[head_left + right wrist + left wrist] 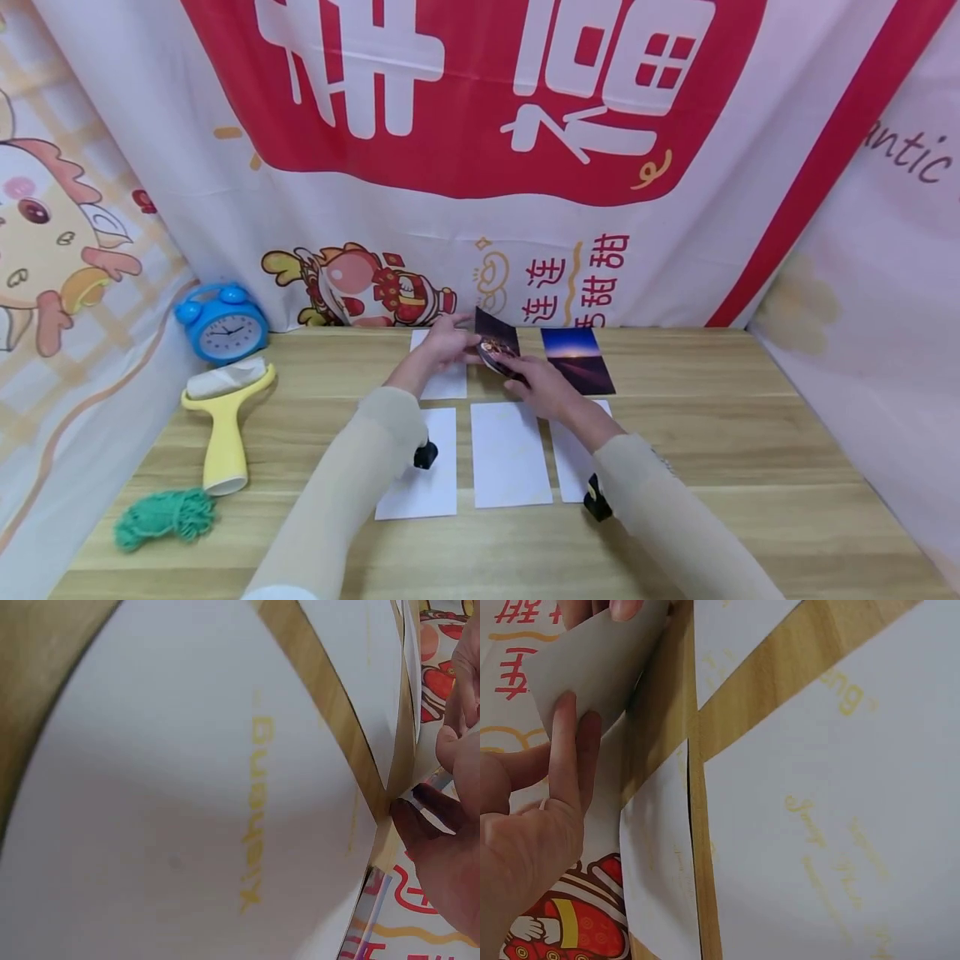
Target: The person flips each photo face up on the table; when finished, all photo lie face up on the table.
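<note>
Your left sleeve is plain cream, with a white patch at its lower end and a small black box at its right edge. Right of that sleeve, your right sleeve matches, with a 2nd black box. Your hands are bare.

From the bottom edge, the sleeved left arm and right arm angle inward; near mid-frame, the left hand and slightly lower right hand pinch close together.
</note>
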A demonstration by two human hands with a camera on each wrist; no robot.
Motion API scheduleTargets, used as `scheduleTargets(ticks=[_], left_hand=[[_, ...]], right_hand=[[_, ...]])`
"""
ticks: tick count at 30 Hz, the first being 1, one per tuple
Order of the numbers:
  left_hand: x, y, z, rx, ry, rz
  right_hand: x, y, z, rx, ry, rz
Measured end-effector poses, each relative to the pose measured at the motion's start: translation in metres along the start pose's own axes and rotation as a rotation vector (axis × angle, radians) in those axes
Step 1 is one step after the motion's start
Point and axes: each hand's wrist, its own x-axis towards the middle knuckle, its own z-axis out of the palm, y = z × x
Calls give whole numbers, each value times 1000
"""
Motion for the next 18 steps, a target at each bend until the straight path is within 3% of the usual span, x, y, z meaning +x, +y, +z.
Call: scheduleTargets(ticks=[4,8,11,14,18], left_hand=[[2,-7,3,148,70,82],[1,-11,6,546,103,213],[0,-11,8,837,78,279],[-2,-10,11,1034,21,294],[-5,-10,14,1195,-32,250]], right_hand=[[-1,2,-2,-115,21,-8],[1,5,-1,-202,37,-38],[1,7,0,-273,41,-69],[1,9,1,-339,41,-74],[0,8,2,-404,33,-52]])
